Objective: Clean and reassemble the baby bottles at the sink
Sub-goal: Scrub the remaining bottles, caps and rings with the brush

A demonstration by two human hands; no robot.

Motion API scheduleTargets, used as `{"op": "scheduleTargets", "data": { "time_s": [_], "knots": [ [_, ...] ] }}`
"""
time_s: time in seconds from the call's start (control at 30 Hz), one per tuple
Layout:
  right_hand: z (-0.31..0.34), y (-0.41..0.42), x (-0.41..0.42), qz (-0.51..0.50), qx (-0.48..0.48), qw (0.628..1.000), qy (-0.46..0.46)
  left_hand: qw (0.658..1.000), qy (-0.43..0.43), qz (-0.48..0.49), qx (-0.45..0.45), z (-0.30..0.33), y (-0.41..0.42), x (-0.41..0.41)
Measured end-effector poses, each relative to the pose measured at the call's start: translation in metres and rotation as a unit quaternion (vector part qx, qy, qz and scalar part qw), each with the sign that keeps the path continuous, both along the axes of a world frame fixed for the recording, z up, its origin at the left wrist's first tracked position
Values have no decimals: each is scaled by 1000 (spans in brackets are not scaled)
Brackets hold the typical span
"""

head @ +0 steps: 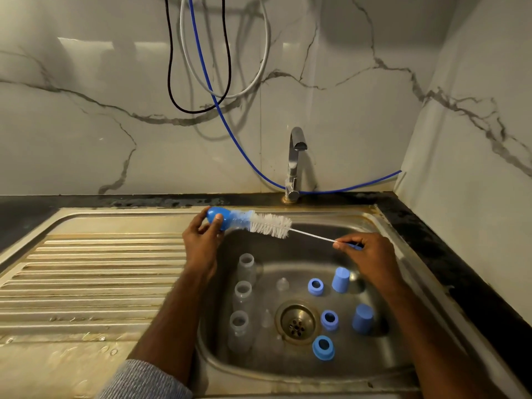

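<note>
My left hand point(203, 240) grips the blue handle end of a bottle brush point(267, 224) with white bristles, held over the sink point(383, 234). My right hand point(362, 250) pinches a thin white nipple brush point(313, 236) that reaches out from the big brush's tip. Three clear bottles point(243, 295) lie in a column on the basin's left side. Clear nipples point(282, 284) lie in the middle. Three blue rings point(316, 286) and two blue caps point(341, 279) stand on the right.
The brass drain point(298, 321) is in the basin's centre. A chrome tap point(295, 165) rises behind the sink. A ribbed steel drainboard point(95, 280) stretches to the left. A blue hose point(230, 128) and cables hang on the marble wall. A dark counter edge point(449, 260) runs at right.
</note>
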State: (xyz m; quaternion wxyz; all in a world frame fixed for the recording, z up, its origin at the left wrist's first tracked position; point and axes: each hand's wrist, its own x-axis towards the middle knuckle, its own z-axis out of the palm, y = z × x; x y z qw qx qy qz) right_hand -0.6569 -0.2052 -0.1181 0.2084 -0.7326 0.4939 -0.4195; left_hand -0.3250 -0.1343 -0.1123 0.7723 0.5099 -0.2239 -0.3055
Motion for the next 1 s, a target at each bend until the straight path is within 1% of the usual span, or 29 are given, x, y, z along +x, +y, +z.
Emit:
{"op": "scheduleTargets", "data": {
  "time_s": [0.07, 0.17, 0.23, 0.3, 0.47, 0.57, 0.6, 0.7, 0.73, 0.9, 1.0],
  "knots": [
    [1, -1, -1, -11, -1, 1000, -6, 1000, 4, -3, -7, 1, 0, -3],
    [1, -2, -4, -22, 14, 1000, -17, 997, 64, -4, -31, 2, 2, -2],
    [2, 3, 0, -10, 3, 1000, -8, 997, 68, -26, -27, 0, 4, -4],
    [4, 5, 3, 9, -21, 1000, -19, 994, 89, -52, -25, 0, 5, -5],
    [9, 6, -1, 67, -31, 995, -60, 976, 197, -86, -20, 9, 7, 4],
    [7, 4, -2, 64, -31, 996, -57, 962, 262, -79, -27, 11, 9, 12],
    [6, 3, -2, 58, -28, 997, -49, 960, 266, -78, -24, 10, 9, 13],
    [5, 6, 5, 54, -39, 998, -17, 974, 208, -88, -13, 8, 8, 6],
    [5, 7, 8, 52, -44, 998, -16, 975, 205, -89, -15, 8, 6, 1],
    [5, 6, 2, 23, -40, 999, -20, 968, 247, -47, -25, 9, 7, 4],
    [6, 5, -3, 6, -28, 999, -39, 962, 268, -26, -51, 8, 9, 13]
  ]
}}
